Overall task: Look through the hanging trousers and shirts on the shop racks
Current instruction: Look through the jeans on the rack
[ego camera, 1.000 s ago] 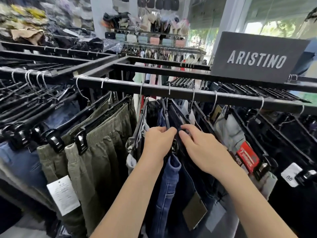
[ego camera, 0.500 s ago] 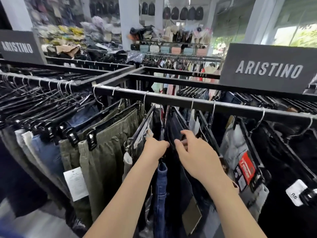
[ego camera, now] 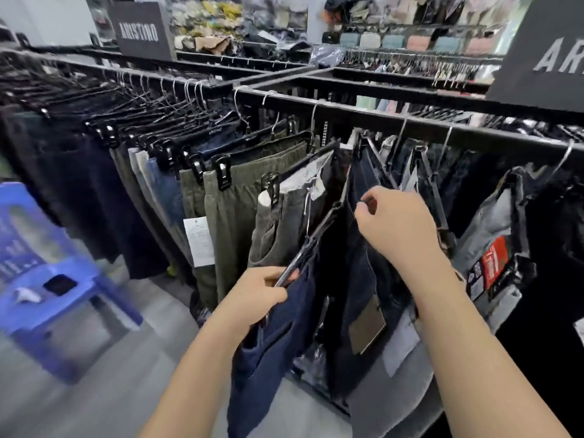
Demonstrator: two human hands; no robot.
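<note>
Trousers hang on clip hangers from a black rack rail (ego camera: pixel 373 113). My left hand (ego camera: pixel 256 295) grips the waist and hanger end of a pair of dark blue jeans (ego camera: pixel 268 349) and holds it out from the row, toward me. My right hand (ego camera: pixel 395 226) pinches the waist of the darker jeans (ego camera: pixel 360 184) hanging just behind. To the left hang olive green trousers (ego camera: pixel 234 210) with a white tag (ego camera: pixel 199 241). Grey jeans (ego camera: pixel 493 226) with a red label hang to the right.
A blue plastic stool (ego camera: pixel 41 273) stands on the grey floor at the left. A second rack (ego camera: pixel 94 128) of dark trousers runs back to the left. Black brand signs (ego camera: pixel 140 30) sit on the rails. Shelves of folded clothes (ego camera: pixel 410 42) fill the back.
My view has swung left and down. My left hand has drawn the blue jeans out of the row toward me. My right hand has stayed on the darker jeans behind.
</note>
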